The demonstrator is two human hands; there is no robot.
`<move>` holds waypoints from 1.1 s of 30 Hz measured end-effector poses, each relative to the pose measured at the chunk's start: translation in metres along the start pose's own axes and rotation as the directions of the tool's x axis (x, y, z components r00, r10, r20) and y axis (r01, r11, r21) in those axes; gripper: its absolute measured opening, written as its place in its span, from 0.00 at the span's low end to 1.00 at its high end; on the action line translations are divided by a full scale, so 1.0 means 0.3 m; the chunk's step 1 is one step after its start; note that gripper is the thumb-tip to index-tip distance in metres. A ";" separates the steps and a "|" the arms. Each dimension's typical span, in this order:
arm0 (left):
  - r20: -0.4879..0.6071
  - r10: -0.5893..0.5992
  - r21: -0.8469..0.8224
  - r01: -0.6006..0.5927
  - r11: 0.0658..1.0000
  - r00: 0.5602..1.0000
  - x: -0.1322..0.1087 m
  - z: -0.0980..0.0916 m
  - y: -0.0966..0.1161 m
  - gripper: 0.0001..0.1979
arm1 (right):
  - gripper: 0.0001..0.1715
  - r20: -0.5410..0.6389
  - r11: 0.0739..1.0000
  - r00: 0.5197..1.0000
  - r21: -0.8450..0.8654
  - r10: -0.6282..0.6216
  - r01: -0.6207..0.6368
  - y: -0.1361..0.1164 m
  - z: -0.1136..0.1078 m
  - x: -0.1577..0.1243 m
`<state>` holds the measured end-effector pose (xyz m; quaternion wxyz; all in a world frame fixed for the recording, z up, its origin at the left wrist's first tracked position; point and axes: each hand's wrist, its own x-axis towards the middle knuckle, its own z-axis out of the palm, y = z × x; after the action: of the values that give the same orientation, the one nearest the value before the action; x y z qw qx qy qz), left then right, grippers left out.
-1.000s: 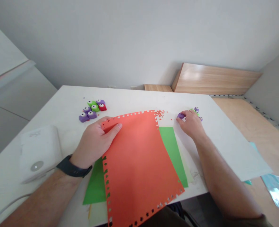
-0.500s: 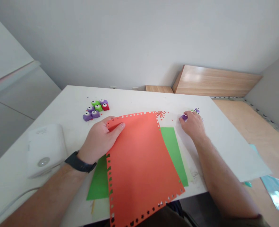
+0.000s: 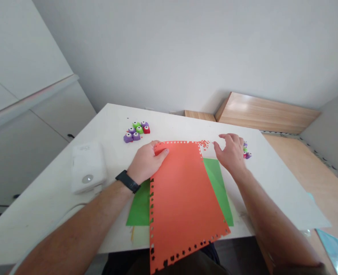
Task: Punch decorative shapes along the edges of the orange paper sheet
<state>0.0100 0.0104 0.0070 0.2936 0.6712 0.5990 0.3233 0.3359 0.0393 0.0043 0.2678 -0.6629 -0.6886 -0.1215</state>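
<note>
My left hand (image 3: 148,160) grips the upper left corner of an orange sheet of paper (image 3: 183,183), thumb on top and fingers underneath. Small shapes, stars among them, are punched along the sheet's edges, and its lower end juts past the table's front edge. Beneath it lies a green sheet (image 3: 219,179). Past the orange sheet's upper right corner, my right hand (image 3: 231,152) hovers with thumb and fingers apart, holding nothing. Tiny orange paper cut-outs (image 3: 204,144) are scattered between that hand and the sheet. Beyond the hand sit several small colourful craft punches (image 3: 247,155), partly hidden.
More purple, green and red craft punches (image 3: 137,131) cluster at the back left of the white table (image 3: 180,128). A white device (image 3: 88,168) with a cable stands on the left. Wooden furniture (image 3: 269,114) is behind the table, and a wooden surface (image 3: 309,160) lies to the right.
My right hand has let go of a purple craft punch at the right group and moved back toward the orange sheet, its fingers opening. The view has turned left; my left hand keeps its grip.
</note>
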 end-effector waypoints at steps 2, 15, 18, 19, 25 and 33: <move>-0.002 0.004 0.012 -0.004 1.000 1.000 0.002 0.004 -0.003 0.17 | 0.20 0.073 0.983 0.988 0.133 -0.134 0.124 -0.093 -0.025 0.032; 0.006 0.006 0.038 -0.006 0.999 1.000 -0.002 0.031 -0.016 0.10 | 0.25 0.466 0.872 0.755 0.396 -0.461 0.287 -0.663 0.164 0.266; 0.004 0.000 0.054 -0.001 0.999 1.000 0.000 0.033 -0.019 0.10 | 0.28 0.508 0.888 0.732 0.330 -0.454 0.321 -0.726 0.241 0.296; 0.004 -0.006 0.062 0.005 0.998 1.000 0.000 0.033 -0.019 0.10 | 0.28 0.514 0.887 0.726 0.326 -0.458 0.328 -0.740 0.263 0.304; 0.013 -0.023 0.088 0.022 0.996 1.000 -0.003 0.034 -0.021 0.09 | 0.20 0.529 0.889 0.717 0.320 -0.454 0.327 -0.783 0.345 0.318; 0.016 -0.001 0.075 0.000 0.997 1.000 -0.010 0.029 -0.016 0.09 | 0.13 0.504 0.921 0.798 0.355 -0.331 0.158 -0.704 0.326 0.325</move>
<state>0.0138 0.0078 -0.0024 0.2730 0.6843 0.6084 0.2950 0.1112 0.1537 0.0146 0.1341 -0.5260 -0.8270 0.1461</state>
